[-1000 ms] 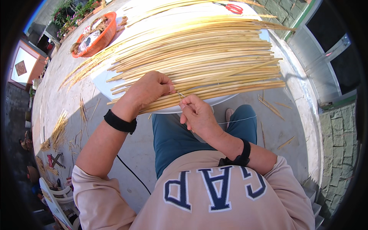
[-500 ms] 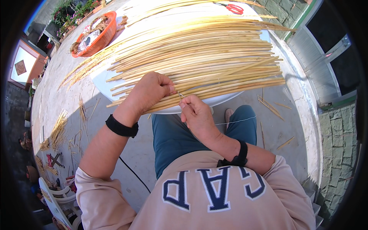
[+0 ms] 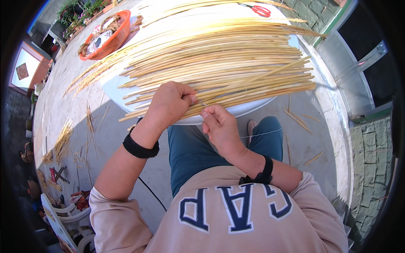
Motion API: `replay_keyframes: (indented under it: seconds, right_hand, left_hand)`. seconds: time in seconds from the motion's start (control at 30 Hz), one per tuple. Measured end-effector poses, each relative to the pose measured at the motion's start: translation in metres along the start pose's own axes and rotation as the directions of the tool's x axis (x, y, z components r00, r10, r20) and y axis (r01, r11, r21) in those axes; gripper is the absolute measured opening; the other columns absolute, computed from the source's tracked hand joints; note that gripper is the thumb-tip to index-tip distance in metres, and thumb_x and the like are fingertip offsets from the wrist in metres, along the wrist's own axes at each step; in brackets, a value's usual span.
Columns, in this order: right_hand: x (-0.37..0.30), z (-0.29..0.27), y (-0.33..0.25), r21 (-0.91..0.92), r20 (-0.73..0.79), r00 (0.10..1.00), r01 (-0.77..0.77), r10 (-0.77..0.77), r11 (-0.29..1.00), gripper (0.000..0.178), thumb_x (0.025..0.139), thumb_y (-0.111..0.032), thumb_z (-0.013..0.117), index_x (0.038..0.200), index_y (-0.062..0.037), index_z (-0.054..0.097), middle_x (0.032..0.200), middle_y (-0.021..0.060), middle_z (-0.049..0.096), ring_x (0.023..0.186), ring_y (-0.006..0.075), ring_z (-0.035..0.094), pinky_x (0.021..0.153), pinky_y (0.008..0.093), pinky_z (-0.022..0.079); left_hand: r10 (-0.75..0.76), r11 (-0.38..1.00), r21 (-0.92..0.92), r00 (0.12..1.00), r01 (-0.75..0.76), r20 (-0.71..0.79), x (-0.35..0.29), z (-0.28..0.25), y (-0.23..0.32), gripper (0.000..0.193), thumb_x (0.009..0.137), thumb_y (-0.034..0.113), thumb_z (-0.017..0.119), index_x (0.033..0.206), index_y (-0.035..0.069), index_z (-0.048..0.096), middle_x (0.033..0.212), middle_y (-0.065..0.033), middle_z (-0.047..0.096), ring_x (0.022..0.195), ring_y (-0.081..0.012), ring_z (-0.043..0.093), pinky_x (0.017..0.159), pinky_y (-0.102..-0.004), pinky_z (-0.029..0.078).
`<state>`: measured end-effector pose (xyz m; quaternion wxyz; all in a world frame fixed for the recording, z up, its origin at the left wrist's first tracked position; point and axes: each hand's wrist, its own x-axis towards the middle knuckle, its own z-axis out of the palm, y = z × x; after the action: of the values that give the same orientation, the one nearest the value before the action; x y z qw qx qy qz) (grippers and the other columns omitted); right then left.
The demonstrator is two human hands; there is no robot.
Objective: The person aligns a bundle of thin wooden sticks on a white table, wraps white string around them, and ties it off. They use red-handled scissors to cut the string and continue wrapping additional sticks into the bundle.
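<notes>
A row of long pale-yellow stalks (image 3: 219,57) lies side by side across a white table (image 3: 255,107), with one stalk slanting over the others at right. My left hand (image 3: 168,103) rests over their near left part, thumb and forefinger closed on the nearest stalks. At the near edge my right hand (image 3: 222,128) pinches a thin metallic needle (image 3: 204,104), its tip close to my left fingertips; most of it is hidden by the fingers. A white thread (image 3: 270,131) runs from below my right hand across my right knee.
Red-handled scissors (image 3: 260,11) and more stalks lie at the table's far side. An orange basket (image 3: 120,40) with bundled things stands at far left. Straw bundles (image 3: 63,139) and loose bits lie on the floor; a white chair (image 3: 67,219) is at lower left.
Both hands have shifted slightly right. The slanting stalk's right end has risen farther over the row, and less of the needle shows now.
</notes>
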<state>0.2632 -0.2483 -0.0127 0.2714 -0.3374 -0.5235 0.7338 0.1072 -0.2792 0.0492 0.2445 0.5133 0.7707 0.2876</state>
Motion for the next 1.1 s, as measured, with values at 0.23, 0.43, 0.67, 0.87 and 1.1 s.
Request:
replay_keyframes:
  seconds: [0.23, 0.43, 0.67, 0.87, 1.1]
  right_hand:
    - [0.000, 0.002, -0.005, 0.040, -0.024, 0.998, -0.061, 0.062, 0.997, 0.008, 0.091, -0.012, 0.056, 0.090, -0.0049, 0.058, 0.059, 0.0000, 0.050, 0.042, 0.0035, 0.037, 0.035, 0.0183, 0.026]
    - [0.000, 0.002, -0.012, 0.077, -0.029, 0.995, -0.097, 0.099, 0.992, 0.011, 0.090, -0.013, 0.057, 0.088, -0.0020, 0.058, 0.059, 0.0013, 0.051, 0.041, 0.0042, 0.039, 0.034, 0.0185, 0.029]
    - [0.003, 0.005, -0.017, 0.108, -0.050, 0.995, -0.085, 0.091, 0.991, 0.014, 0.091, -0.013, 0.056, 0.085, -0.0005, 0.058, 0.060, 0.0036, 0.054, 0.042, 0.0065, 0.042, 0.034, 0.0202, 0.034]
    - [0.009, 0.009, -0.025, 0.188, -0.074, 0.988, -0.121, 0.137, 0.975, 0.016, 0.092, -0.012, 0.052, 0.089, 0.0032, 0.056, 0.062, 0.0079, 0.056, 0.045, 0.0114, 0.053, 0.036, 0.0248, 0.045]
    - [0.004, -0.025, -0.068, -0.797, 0.129, 0.891, 0.355, -0.436, 0.489, 0.012, 0.085, -0.012, 0.060, 0.084, -0.0003, 0.061, 0.073, 0.0122, 0.059, 0.060, 0.0234, 0.060, 0.055, 0.0325, 0.049]
  left_hand:
    - [0.040, 0.998, 0.040, 0.998, -0.038, -0.044, -0.004, 0.005, 0.001, 0.016, 0.080, 0.009, 0.064, 0.091, -0.001, 0.069, 0.067, -0.0117, 0.065, 0.059, -0.0126, 0.056, 0.060, -0.0275, 0.046]
    - [0.102, 0.993, 0.075, 0.990, -0.095, -0.100, -0.008, 0.010, 0.000, 0.016, 0.079, 0.009, 0.066, 0.092, -0.001, 0.069, 0.073, -0.0171, 0.066, 0.060, -0.0180, 0.060, 0.062, -0.0289, 0.047]
    - [0.132, 0.988, 0.096, 0.985, -0.122, -0.109, -0.011, 0.013, -0.001, 0.016, 0.079, 0.009, 0.065, 0.092, 0.001, 0.069, 0.074, -0.0193, 0.065, 0.062, -0.0258, 0.061, 0.062, -0.0307, 0.048]
    - [0.139, 0.984, 0.130, 0.983, -0.124, -0.117, -0.012, 0.016, 0.002, 0.014, 0.080, 0.010, 0.064, 0.089, 0.000, 0.068, 0.073, -0.0190, 0.065, 0.063, -0.0283, 0.061, 0.062, -0.0334, 0.048]
    - [0.135, 0.988, 0.084, 0.985, -0.126, -0.103, -0.011, 0.018, 0.000, 0.015, 0.081, 0.013, 0.063, 0.090, 0.003, 0.068, 0.072, -0.0187, 0.064, 0.064, -0.0321, 0.061, 0.062, -0.0359, 0.047]
